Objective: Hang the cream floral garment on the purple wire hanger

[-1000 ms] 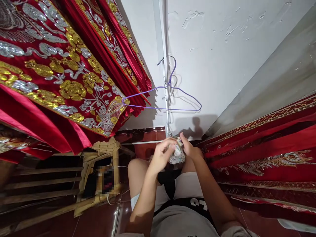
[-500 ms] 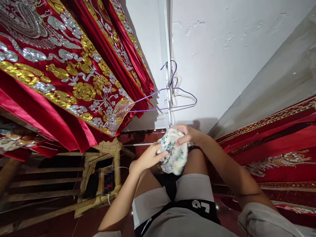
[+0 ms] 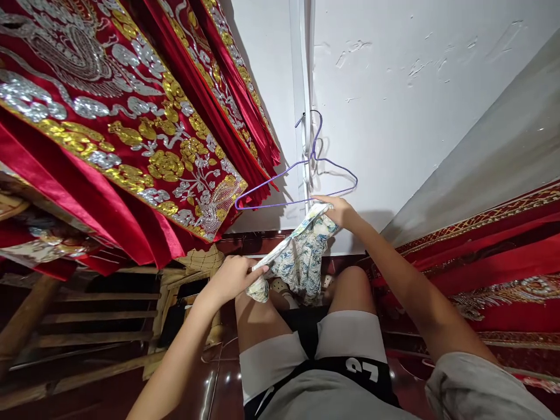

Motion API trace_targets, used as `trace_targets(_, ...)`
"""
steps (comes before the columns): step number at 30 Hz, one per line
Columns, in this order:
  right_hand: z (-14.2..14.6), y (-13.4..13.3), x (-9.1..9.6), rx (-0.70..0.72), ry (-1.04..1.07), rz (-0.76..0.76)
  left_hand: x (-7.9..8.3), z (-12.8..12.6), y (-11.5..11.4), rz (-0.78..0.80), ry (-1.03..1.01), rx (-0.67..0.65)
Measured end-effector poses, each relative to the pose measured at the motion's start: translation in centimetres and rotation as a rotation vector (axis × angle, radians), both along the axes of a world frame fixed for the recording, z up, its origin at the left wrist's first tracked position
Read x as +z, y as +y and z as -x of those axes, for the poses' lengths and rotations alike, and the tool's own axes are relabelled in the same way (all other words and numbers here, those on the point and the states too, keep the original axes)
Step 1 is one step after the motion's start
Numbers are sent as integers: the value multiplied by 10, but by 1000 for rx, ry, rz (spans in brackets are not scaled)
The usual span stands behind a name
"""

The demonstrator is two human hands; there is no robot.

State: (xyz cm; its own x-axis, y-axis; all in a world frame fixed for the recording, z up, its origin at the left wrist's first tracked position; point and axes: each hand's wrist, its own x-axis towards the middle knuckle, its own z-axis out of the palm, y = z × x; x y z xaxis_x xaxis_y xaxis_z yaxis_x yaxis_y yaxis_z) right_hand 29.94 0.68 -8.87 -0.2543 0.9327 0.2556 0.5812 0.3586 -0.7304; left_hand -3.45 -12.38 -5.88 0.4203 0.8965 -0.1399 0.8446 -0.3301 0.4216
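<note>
I hold a small white garment with a blue floral print [image 3: 301, 259] stretched between both hands. My left hand [image 3: 234, 277] is closed on its lower left edge, above my left knee. My right hand [image 3: 339, 211] is closed on its upper right corner, raised close under a purple wire hanger [image 3: 306, 172]. The hanger hangs from a hook on a white pipe at the wall corner. The cloth sags in folds between my hands.
Red cloths embroidered in gold and silver [image 3: 122, 128] hang at the left. More red embroidered fabric [image 3: 490, 274] lies at the right under a grey slab. A bamboo stool [image 3: 192, 303] stands on the dark red tiled floor beside my legs.
The bunched garment has been pulled open. My right hand has risen with one corner toward the hanger, while my left hand has moved down and left with the other edge.
</note>
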Motion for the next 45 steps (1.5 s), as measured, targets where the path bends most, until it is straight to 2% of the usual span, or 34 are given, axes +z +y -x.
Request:
trace_targets(3,-7,-19,5,30,54,-54,-8,9,7,62,52,98)
trace_targets(5,-15,-34,12,9,67,-44,-11,12,15,-19,-15,157)
trace_targets(7,-23,-48,21,-27,101,-30,-9,10,24,-164,-166,198)
trace_targets(11,-32,-69,38,-104,127,-59,11,-8,47,-376,-620,211)
trace_targets(14,-32,-76,44,-141,60,-74,29,-21,61,-448,-775,183)
trace_targets(17,-30,-77,46,-185,-9,-82,42,-23,67,-518,-751,140)
trace_targets(19,-31,-75,45,-214,-39,-75,45,-18,64,-549,-716,136)
trace_targets(25,-28,-71,40,-235,-112,-52,34,9,33,-431,-520,85)
trace_targets(29,-17,-73,41,-205,-140,-35,39,19,21,-506,-491,81)
trace_targets(31,-12,-75,43,-209,-147,-31,48,16,28,-574,-510,103)
trace_targets(34,-6,-79,45,-196,-128,-35,64,2,54,-605,-585,87)
trace_targets(37,-4,-85,45,-123,-82,-23,76,-20,82,-543,-646,41)
trace_targets(40,-10,-91,45,-85,-73,-4,84,-39,95,-446,-482,9)
trace_targets(42,-20,-93,44,-133,-49,-27,88,-45,94,-393,-361,-6)
trace_targets(45,-42,-90,45,-335,86,-103,92,-46,88,-383,-347,19)
